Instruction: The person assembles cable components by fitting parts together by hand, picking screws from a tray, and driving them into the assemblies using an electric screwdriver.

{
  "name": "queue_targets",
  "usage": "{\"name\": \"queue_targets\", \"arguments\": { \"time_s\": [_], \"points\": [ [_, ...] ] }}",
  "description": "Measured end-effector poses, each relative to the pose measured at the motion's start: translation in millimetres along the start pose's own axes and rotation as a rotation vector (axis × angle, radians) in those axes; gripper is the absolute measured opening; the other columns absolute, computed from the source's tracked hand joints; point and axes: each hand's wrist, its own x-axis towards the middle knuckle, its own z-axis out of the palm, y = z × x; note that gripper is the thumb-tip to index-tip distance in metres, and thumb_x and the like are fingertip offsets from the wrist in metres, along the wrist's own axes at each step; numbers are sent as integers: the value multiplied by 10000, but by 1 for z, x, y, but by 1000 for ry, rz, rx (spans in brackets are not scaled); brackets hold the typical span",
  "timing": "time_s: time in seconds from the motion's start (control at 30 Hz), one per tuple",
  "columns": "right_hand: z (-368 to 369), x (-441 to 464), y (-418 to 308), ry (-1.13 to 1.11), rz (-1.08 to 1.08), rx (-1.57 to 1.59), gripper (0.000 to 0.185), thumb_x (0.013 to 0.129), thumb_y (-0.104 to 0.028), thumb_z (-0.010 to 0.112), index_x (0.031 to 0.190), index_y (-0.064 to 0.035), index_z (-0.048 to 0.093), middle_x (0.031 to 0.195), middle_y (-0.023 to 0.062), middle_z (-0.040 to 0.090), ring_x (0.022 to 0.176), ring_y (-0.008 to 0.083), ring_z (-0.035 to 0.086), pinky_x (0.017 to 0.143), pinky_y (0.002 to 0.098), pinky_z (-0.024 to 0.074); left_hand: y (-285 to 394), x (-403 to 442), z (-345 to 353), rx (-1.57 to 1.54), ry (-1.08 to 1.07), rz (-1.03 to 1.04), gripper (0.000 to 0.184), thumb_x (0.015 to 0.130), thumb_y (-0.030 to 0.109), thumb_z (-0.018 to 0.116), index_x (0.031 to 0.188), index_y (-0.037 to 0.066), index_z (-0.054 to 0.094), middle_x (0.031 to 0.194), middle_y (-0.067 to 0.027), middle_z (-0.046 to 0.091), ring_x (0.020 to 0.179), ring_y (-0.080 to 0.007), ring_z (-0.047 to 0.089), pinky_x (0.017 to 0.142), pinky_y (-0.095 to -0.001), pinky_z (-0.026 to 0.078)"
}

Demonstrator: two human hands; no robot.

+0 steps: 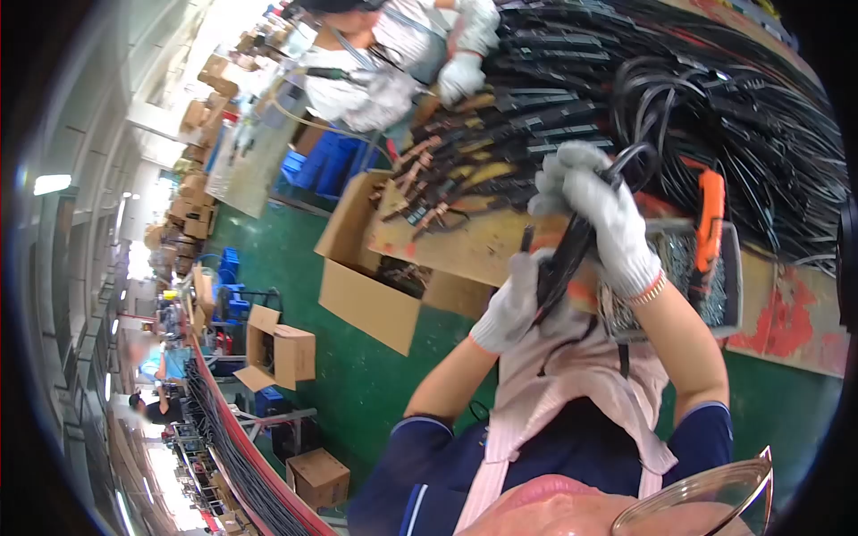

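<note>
A bundle of black cables [572, 259] slants between my two white-gloved hands, in front of my light apron. My right hand [608, 214] is wrapped round its upper part, where a cable loop [636, 165] sticks out past the fingers. Lower down, my left hand [514, 304] is closed on the same bundle, and a short black end [527, 237] rises above its fingers. Beside my right wrist, an orange-handled tool [710, 214] lies across a grey tray [735, 286] of small metal pieces. The gloves hide part of the bundle.
Black cables [572, 54] heap over the worktable [429, 241], with copper-coloured ends [416, 170] at its left side. An open cardboard box [366, 299] stands against the table edge. Across from me, another person's gloved hand [462, 79] rests near the cables. Blue bins [326, 161] stand beyond.
</note>
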Motion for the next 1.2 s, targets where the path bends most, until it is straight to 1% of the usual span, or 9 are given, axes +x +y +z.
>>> {"name": "queue_targets", "arguments": {
  "time_s": [0.13,0.2,0.3,0.53,0.67,0.73,0.93,1.1,1.2],
  "points": [
    [-2,8,-22,-77,-35,79,358,1057,-355,509,778,-155,405,583,-66,325,438,77,291,407,237,266,24,26,0,120,-72,41,634,1025,612,354,1235,54,572,815,3,589,671,-61,514,595,-226,411],
    [-37,16,-16,-343,-19,481,217,1018,-294,590,930,-97,579,726,9,549,560,126,526,487,252,445,32,42,-2,55,-161,217,429,1049,447,499,1162,41,576,835,-27,611,710,-71,556,610,-237,451],
    [-33,18,-21,-70,4,543,280,1035,-323,557,822,-142,533,634,-23,490,467,117,427,405,254,349,44,55,25,160,242,644,349,1015,250,590,1263,8,548,841,-25,582,686,-73,531,609,-228,439],
    [-47,19,-34,-28,42,487,340,1048,-311,534,743,-165,501,537,-51,411,393,105,361,364,244,311,45,57,31,594,111,991,242,974,10,584,1209,-21,634,1228,-133,651,1098,-207,626,1007,-327,461],
    [-37,15,-45,25,-109,257,246,1043,-228,541,812,-173,478,620,-57,425,434,77,388,366,241,321,33,60,37,596,163,970,191,942,-19,627,1131,-20,662,1225,-151,644,1119,-215,614,1012,-348,459],
    [-24,12,-46,163,-173,114,199,1014,-187,588,839,-154,500,640,-50,450,452,74,422,371,246,350,16,70,46,676,143,1060,460,893,0,683,1314,-13,500,1114,-133,657,1078,-219,630,948,-354,498],
    [10,-18,-50,435,-243,-734,371,954,-288,682,1175,-32,532,990,69,623,893,178,605,783,326,521,-25,84,51,226,56,385,866,849,-53,674,1528,106,159,928,-102,600,677,-141,632,596,-273,549],
    [-98,-68,-83,255,-531,-1409,443,892,-192,728,1279,-35,580,1123,118,637,955,222,656,841,330,543,-10,71,37,-752,191,5,224,1010,69,565,1225,129,557,872,-65,552,845,-150,560,640,-265,514],
    [-154,-91,-85,419,-445,-1800,589,856,-257,763,1366,-57,545,1292,174,605,1096,325,639,919,401,524,-17,71,35,-938,212,-49,213,1033,93,543,1242,75,582,872,-40,527,810,-134,535,623,-250,503]
  ]
}}
